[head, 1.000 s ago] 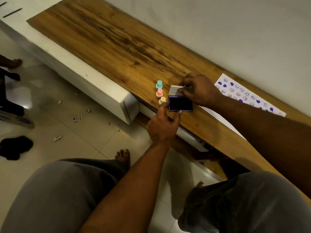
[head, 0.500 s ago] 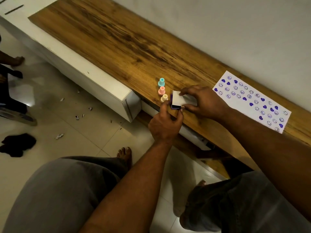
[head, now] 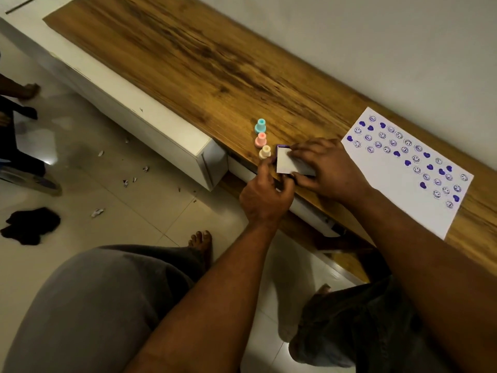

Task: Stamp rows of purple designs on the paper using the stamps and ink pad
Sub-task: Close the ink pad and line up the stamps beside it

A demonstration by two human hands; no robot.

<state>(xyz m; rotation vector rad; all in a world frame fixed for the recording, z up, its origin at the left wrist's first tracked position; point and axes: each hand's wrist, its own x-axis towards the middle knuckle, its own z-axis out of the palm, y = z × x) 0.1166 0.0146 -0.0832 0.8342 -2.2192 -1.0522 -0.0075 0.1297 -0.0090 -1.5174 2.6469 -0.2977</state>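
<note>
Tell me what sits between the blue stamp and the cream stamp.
The pink stamp stands between the blue stamp and cream stamp, seen in the head view.

Wooden bench top, tiled floor (paper scraps scattered), dark cloth

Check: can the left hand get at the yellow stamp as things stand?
Probably yes. The left hand grips the ink pad right beside the yellow stamp, nothing between; it must release the pad first.

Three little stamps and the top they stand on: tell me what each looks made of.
Stamps, blue, pink and cream: likely moulded plastic, uniform pastel colour, smooth matte. Top: wood or wood-look laminate, streaked brown grain, satin finish; which one cannot be told.
</note>
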